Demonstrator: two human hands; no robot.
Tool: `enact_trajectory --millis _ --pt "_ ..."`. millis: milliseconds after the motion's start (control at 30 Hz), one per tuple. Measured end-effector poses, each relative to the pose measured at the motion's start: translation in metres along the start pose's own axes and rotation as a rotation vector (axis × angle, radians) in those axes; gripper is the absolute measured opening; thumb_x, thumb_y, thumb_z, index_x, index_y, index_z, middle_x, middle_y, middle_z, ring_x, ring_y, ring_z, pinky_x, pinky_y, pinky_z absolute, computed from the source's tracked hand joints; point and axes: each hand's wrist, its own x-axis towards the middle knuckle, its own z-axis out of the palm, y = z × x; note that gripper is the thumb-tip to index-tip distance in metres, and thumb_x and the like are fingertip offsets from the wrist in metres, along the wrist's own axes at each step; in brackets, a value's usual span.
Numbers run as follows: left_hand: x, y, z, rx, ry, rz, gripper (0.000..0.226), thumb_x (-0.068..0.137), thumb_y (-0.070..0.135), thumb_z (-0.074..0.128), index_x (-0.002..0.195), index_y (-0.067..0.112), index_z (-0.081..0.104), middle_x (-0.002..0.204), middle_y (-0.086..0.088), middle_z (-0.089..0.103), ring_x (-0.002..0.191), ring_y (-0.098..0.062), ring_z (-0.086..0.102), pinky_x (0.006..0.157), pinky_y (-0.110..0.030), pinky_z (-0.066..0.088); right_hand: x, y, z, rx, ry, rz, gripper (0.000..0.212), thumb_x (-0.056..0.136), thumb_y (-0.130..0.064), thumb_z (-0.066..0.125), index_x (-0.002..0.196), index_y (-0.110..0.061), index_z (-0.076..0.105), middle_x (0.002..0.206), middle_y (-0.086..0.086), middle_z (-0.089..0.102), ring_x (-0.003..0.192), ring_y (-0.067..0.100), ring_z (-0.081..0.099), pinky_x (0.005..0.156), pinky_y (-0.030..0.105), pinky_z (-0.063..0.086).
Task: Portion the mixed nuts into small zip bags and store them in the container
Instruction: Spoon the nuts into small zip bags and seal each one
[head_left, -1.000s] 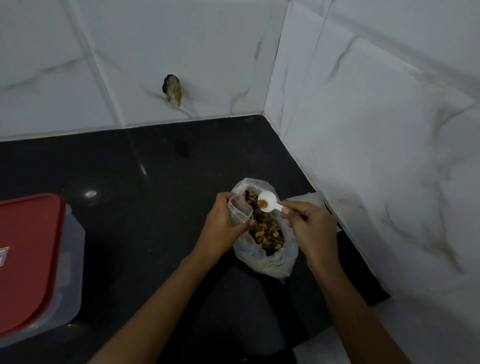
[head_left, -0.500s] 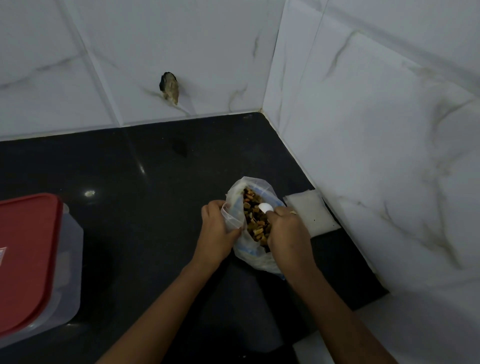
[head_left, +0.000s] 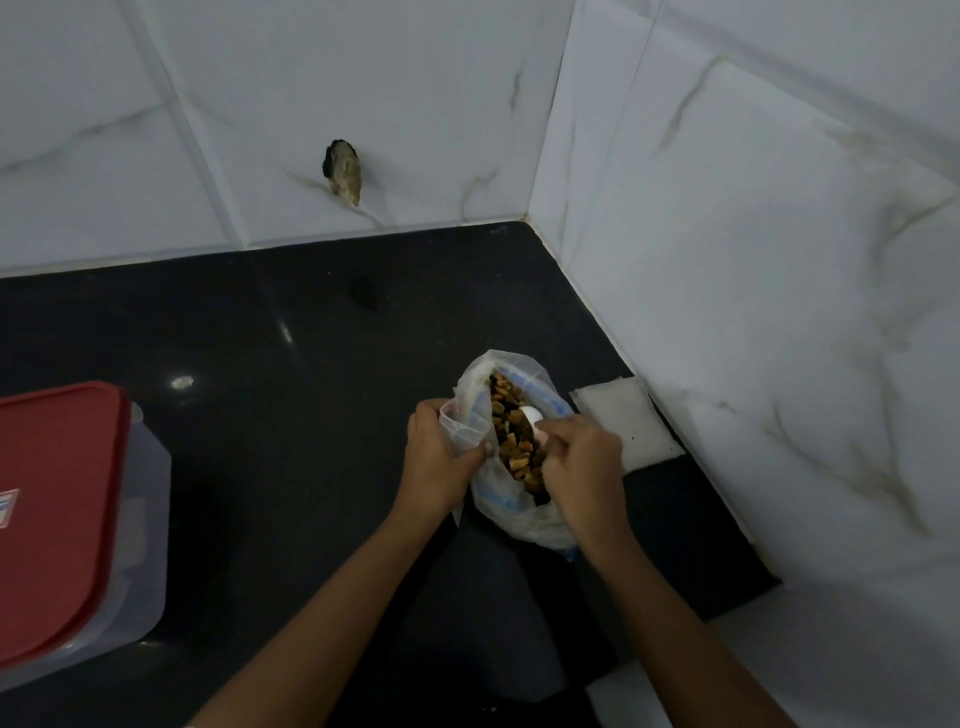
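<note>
A large clear bag (head_left: 519, 514) full of mixed nuts (head_left: 514, 441) lies open on the black counter (head_left: 291, 426). My left hand (head_left: 434, 462) grips a small clear zip bag (head_left: 464, 425), holding its mouth open at the large bag's left edge. My right hand (head_left: 579, 467) holds a white scoop (head_left: 531, 415), whose bowl is dipped among the nuts. At the far left stands a clear plastic container (head_left: 148, 525) with a red lid (head_left: 57, 514) on it.
A flat stack of small clear zip bags (head_left: 626, 421) lies to the right of the nut bag, against the white tiled wall (head_left: 753, 312). The walls meet in a corner behind the counter. A dark hole (head_left: 343, 169) marks the back wall.
My right hand has brought the scoop from above the small bag's mouth down into the nuts. The left hand has lowered the small zip bag slightly to the left.
</note>
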Motion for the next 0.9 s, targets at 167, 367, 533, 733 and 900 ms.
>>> enact_trajectory --millis 167,367,533,733,900 --pt "-0.001 -0.003 0.003 -0.068 -0.007 0.012 0.051 0.074 0.014 0.075 0.109 0.029 0.041 0.124 -0.004 0.047 0.111 -0.014 0.052 0.091 -0.041 0.052 0.010 0.004 -0.007 0.362 -0.027 0.297 0.019 0.088 -0.006 0.056 0.100 -0.008 0.071 0.088 0.006 0.070 0.079 0.010 0.061 0.071 0.013 0.045" --pt "-0.003 -0.004 0.001 -0.119 -0.033 0.021 0.050 0.074 0.013 0.075 0.103 0.037 0.043 0.125 -0.005 0.047 0.113 -0.016 0.054 0.091 -0.043 0.052 0.021 0.010 -0.013 0.634 -0.128 0.597 0.015 0.087 -0.001 0.056 0.092 -0.007 0.069 0.072 0.006 0.065 0.059 0.008 0.055 0.057 0.015 0.044" --pt "0.000 0.000 0.000 -0.069 -0.058 0.010 0.052 0.076 0.010 0.072 0.115 0.025 0.041 0.127 -0.004 0.041 0.116 -0.016 0.049 0.095 -0.041 0.049 0.029 0.016 -0.017 0.723 -0.224 0.693 0.015 0.087 0.003 0.054 0.096 0.001 0.066 0.072 0.012 0.065 0.060 0.013 0.051 0.054 0.019 0.039" --pt "0.001 0.008 0.000 0.011 -0.078 -0.001 0.059 0.078 0.011 0.071 0.126 0.016 0.037 0.130 -0.003 0.036 0.116 -0.013 0.043 0.097 -0.032 0.045 0.030 0.010 -0.017 0.573 -0.269 0.619 0.013 0.089 -0.005 0.055 0.095 -0.006 0.067 0.072 0.005 0.065 0.059 0.008 0.053 0.057 0.017 0.042" --pt "-0.001 0.015 -0.005 0.110 -0.077 0.037 0.061 0.078 0.015 0.072 0.128 0.014 0.037 0.132 -0.002 0.030 0.109 -0.005 0.037 0.092 -0.021 0.039 0.026 0.014 -0.027 0.759 -0.286 0.626 0.016 0.089 0.003 0.050 0.097 0.003 0.064 0.072 0.011 0.062 0.060 0.012 0.049 0.055 0.020 0.036"
